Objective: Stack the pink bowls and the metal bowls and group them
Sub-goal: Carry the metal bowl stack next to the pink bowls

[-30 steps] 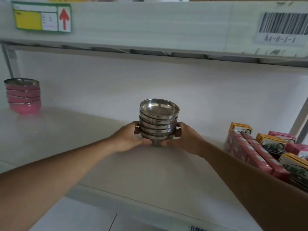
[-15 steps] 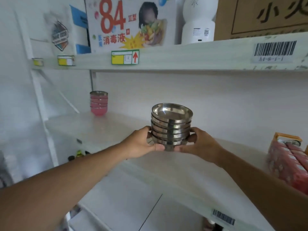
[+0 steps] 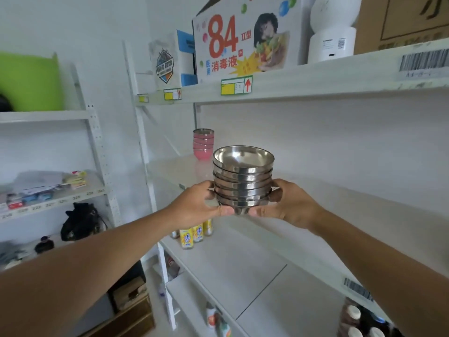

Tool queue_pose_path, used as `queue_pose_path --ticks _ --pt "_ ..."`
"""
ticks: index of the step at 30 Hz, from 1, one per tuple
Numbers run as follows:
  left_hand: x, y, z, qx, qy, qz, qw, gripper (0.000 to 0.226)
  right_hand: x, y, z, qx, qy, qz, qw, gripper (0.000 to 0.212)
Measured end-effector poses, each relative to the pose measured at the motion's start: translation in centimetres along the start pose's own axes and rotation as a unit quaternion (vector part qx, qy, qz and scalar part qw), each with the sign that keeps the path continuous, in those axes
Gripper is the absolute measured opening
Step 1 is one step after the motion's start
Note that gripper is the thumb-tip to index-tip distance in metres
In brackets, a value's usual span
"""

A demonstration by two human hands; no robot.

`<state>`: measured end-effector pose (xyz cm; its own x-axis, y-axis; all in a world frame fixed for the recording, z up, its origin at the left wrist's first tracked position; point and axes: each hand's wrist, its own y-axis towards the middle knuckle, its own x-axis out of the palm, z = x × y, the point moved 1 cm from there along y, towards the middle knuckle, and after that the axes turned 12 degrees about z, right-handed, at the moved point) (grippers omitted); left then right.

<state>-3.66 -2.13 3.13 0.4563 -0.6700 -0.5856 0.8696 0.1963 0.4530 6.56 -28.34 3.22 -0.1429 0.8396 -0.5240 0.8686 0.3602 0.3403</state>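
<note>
A stack of several metal bowls (image 3: 243,181) is held in the air in front of the white shelf (image 3: 328,203). My left hand (image 3: 194,203) grips its left side and base. My right hand (image 3: 289,205) grips its right side and base. A stack of pink bowls (image 3: 203,144) with metal rims stands at the far left end of the same shelf, behind and to the left of the held stack.
The upper shelf (image 3: 315,76) carries a printed carton (image 3: 245,40), a white appliance (image 3: 332,30) and a cardboard box. Yellow drink bottles (image 3: 194,233) stand on the lower shelf. A second rack (image 3: 48,190) with a green tub stands to the left.
Both hands have lifted the metal bowl stack off the shelf and carried it leftwards, closer to the pink stack. The view has swung left; the drink cartons on the right are out of sight.
</note>
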Motion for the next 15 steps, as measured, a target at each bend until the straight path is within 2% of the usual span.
queue_pose_path --ticks 5,11,15 --pt "-3.0 -0.5 -4.4 -0.023 -0.035 0.011 0.999 0.059 4.5 1.4 -2.8 -0.001 -0.015 -0.011 1.000 0.087" --pt "-8.8 0.6 -11.3 -0.020 -0.037 -0.002 0.999 0.072 12.5 3.5 -5.6 0.004 -0.023 -0.006 1.000 0.095" --pt "-12.4 2.6 -16.1 -0.021 -0.043 -0.024 0.999 0.072 17.6 5.5 -7.1 0.015 -0.014 0.003 1.000 0.098"
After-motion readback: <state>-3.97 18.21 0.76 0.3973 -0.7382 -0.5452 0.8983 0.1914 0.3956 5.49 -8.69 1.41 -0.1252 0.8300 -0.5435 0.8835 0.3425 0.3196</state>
